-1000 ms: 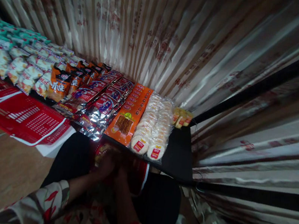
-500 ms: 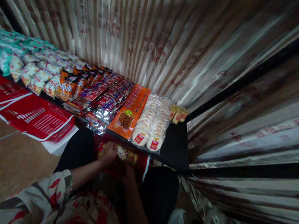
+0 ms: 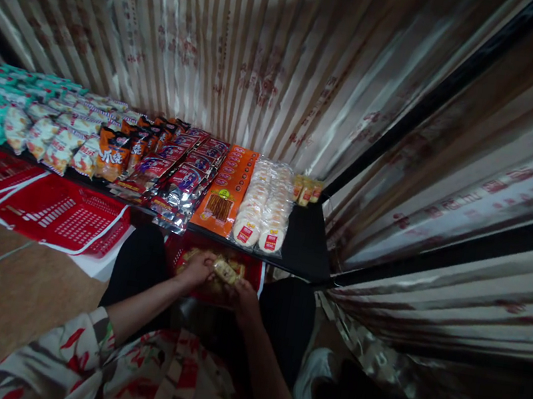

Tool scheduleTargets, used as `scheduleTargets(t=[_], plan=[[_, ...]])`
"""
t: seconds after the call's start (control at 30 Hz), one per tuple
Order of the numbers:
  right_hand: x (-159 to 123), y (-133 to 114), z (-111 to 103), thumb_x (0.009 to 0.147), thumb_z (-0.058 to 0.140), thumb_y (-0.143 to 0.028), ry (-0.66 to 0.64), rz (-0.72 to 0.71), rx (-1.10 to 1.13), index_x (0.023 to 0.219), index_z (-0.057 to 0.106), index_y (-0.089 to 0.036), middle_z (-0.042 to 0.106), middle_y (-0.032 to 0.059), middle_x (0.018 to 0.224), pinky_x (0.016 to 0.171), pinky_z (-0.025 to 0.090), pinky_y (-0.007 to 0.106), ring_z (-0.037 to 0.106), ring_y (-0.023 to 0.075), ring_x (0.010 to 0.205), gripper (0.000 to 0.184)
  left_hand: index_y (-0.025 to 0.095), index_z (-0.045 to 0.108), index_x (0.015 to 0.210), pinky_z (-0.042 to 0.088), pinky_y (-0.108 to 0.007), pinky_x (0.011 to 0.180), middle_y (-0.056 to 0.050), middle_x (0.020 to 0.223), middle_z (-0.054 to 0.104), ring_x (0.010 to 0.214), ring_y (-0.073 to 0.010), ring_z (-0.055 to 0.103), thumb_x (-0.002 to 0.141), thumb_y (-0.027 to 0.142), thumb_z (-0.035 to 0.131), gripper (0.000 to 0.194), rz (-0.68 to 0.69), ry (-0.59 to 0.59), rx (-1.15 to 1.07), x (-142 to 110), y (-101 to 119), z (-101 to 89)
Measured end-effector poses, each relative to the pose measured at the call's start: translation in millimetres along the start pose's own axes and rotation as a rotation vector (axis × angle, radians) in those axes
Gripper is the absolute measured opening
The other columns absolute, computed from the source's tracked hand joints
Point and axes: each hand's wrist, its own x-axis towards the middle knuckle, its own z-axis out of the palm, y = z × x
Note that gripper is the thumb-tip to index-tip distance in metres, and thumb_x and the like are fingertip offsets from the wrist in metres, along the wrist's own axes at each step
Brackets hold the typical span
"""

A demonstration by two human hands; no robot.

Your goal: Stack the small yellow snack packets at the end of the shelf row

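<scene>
My left hand and my right hand meet over a red basket that rests between my knees. Between them they grip a small yellow snack packet; both hands have their fingers closed on it. More yellow packets lie in the basket beneath. Just beyond, a low black shelf carries rows of snacks: a few matching yellow packets at its far right, clear bags of round white cakes, and an orange pack.
Silver-and-red foil packs, orange bags and white and green bags fill the shelf leftward. Two red baskets lie on the brown floor at left. Striped curtains hang behind and at right.
Both hands have lifted out of the dark basket, and a yellow packet now shows between them. The view has shifted slightly, with the shelf appearing farther and higher.
</scene>
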Motion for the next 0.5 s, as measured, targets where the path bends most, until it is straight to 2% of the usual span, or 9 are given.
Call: scheduleTargets(t=[0.2,0.37,0.5], plan=[[-23,-17,-4,0.044,0.079,-0.040,-0.020,-0.051,0.011,0.072,0.057,-0.020,0.066,0.0003,0.068,0.047,0.044,0.021,0.064,0.0155,0.059,0.041,0.016,0.056,0.087,0.035,-0.015,0.046,0.006,0.055,0.053,0.048,-0.0064,0.049,0.078,0.008,0.047,0.015,0.078,-0.072,0.020,-12,23,4.5],[-38,-32,-8,0.040,0.082,-0.036,0.048,-0.056,0.086,0.075,0.059,-0.019,0.067,-0.0003,0.067,0.043,0.043,0.018,0.062,0.0129,0.055,0.046,0.015,0.057,0.088,0.038,-0.017,0.048,0.004,0.062,0.057,0.054,-0.0084,0.053,0.076,0.008,0.048,0.016,0.115,-0.116,0.002,-21,43,10.9],[-46,-39,-10,0.042,0.082,-0.036,0.061,-0.110,0.134,0.077,0.060,-0.020,0.068,0.0001,0.070,0.042,0.044,0.018,0.062,0.0119,0.053,0.044,0.014,0.057,0.089,0.039,-0.017,0.050,0.003,0.061,0.057,0.054,-0.0085,0.053,0.077,0.007,0.046,0.018,0.154,-0.161,0.017,-26,58,18.5]])
